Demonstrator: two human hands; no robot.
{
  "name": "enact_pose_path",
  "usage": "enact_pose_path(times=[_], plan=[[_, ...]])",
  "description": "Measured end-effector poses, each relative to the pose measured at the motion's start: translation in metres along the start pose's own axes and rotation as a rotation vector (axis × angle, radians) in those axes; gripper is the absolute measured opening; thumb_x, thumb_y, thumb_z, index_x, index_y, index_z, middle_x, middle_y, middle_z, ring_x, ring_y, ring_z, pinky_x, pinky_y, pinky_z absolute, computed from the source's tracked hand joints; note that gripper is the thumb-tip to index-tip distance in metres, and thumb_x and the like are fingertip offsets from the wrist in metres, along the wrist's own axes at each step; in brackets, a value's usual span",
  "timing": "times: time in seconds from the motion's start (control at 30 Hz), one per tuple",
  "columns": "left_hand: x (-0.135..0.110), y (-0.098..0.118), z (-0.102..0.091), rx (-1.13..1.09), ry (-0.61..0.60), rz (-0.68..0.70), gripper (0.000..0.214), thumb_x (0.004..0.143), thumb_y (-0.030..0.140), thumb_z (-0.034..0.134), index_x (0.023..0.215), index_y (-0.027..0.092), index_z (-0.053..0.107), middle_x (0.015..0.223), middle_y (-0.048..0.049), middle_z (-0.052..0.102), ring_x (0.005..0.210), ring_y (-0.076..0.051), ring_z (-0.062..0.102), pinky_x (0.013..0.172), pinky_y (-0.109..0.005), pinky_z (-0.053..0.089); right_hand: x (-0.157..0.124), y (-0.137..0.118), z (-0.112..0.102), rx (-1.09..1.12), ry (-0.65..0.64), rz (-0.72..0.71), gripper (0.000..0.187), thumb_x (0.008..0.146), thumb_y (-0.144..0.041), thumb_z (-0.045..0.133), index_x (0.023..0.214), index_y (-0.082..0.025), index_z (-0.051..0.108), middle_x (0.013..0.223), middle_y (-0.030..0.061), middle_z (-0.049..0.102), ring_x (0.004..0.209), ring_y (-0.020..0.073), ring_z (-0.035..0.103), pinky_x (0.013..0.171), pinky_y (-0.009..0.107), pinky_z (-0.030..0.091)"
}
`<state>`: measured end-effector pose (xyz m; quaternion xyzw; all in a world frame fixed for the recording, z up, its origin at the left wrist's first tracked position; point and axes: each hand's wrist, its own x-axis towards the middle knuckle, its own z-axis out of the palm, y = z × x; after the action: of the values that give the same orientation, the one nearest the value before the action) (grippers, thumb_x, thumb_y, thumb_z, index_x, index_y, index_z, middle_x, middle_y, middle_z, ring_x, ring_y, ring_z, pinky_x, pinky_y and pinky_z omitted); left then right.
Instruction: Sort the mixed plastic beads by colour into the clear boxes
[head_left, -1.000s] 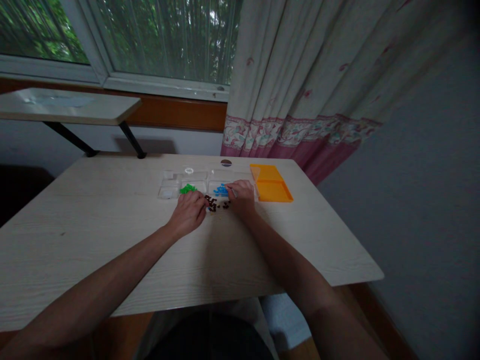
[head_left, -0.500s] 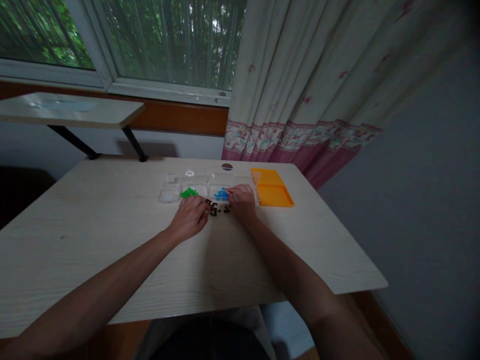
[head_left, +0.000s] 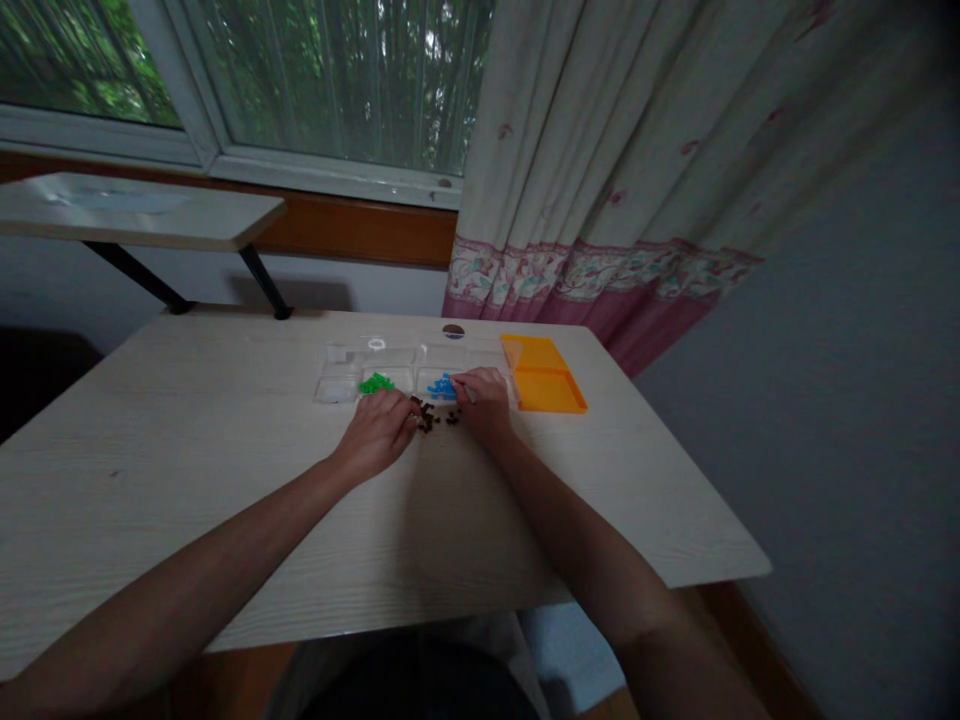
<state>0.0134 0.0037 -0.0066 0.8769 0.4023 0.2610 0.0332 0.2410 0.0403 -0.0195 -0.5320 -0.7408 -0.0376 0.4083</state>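
Small loose pieces are being handled at the far part of the table (head_left: 300,530), and the step in hand is best judged as picking among them with both hands at once. The left hand (head_left: 379,428) is being held with curled fingers against the dark brown pieces (head_left: 427,415), which are lying on the tabletop in front of the clear divided box (head_left: 402,377). The right hand (head_left: 487,402) is being held at the blue pieces (head_left: 441,386) in a compartment, thumb and forefinger drawn close together. Whether anything is being gripped by either hand cannot be told (the fingertips are partly hidden and too small). The green pieces (head_left: 376,383) are resting in another compartment, just beyond the left hand. By judgement, a light fingertip pinch is being called for, with neighbouring pieces left undisturbed. No brand or writing is being shown legibly: whitish patches (head_left: 339,354) are appearing at the left end of the box, but nothing can be read on them, and no lettering is being made out on the orange case (head_left: 551,390) at the right.
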Motion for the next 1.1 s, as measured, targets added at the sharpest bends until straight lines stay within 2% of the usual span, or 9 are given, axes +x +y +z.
enact_pose_path(times=[0.17, 0.4, 0.67, 1.1], plan=[[-0.0013, 0.0014, -0.0016, 0.024, -0.017, -0.009, 0.017, 0.089, 0.031, 0.059, 0.102, 0.021, 0.062, 0.103, -0.0078, 0.058, 0.101, -0.027, 0.051, 0.085, -0.044, 0.038, 0.0000, -0.0002, -0.0011, -0.009, -0.013, 0.006, 0.016, 0.094, -0.029, 0.059, 0.095, -0.024, 0.074, 0.093, 0.0040, 0.072, 0.095, 0.0206, 0.057, 0.089, 0.037, 0.039], [-0.0007, -0.0018, -0.0012, 0.048, 0.005, -0.009, 0.015, 0.095, 0.027, 0.050, 0.098, 0.020, 0.062, 0.100, -0.0085, 0.058, 0.097, -0.026, 0.050, 0.082, -0.042, 0.038, 0.0008, 0.0000, -0.0002, 0.006, -0.019, 0.005, 0.016, 0.094, -0.029, 0.059, 0.096, -0.023, 0.074, 0.094, 0.0043, 0.072, 0.095, 0.0198, 0.057, 0.090, 0.036, 0.039], [0.0025, -0.0041, 0.0002, 0.051, 0.051, -0.058, 0.026, 0.101, 0.032, 0.039, 0.095, 0.018, 0.060, 0.092, -0.0083, 0.058, 0.091, -0.024, 0.050, 0.081, -0.039, 0.039, 0.0021, 0.0011, -0.0001, 0.013, -0.022, -0.013, 0.017, 0.094, -0.029, 0.059, 0.096, -0.023, 0.074, 0.093, 0.0041, 0.072, 0.095, 0.0200, 0.057, 0.089, 0.036, 0.039], [0.0034, -0.0061, 0.0007, 0.055, 0.071, -0.058, 0.028, 0.101, 0.030, 0.037, 0.089, 0.018, 0.060, 0.092, -0.0093, 0.058, 0.091, -0.024, 0.051, 0.079, -0.040, 0.040, 0.0031, 0.0039, 0.0019, 0.017, -0.020, -0.014, 0.017, 0.094, -0.030, 0.059, 0.095, -0.024, 0.075, 0.093, 0.0044, 0.073, 0.094, 0.0207, 0.058, 0.088, 0.037, 0.041]])
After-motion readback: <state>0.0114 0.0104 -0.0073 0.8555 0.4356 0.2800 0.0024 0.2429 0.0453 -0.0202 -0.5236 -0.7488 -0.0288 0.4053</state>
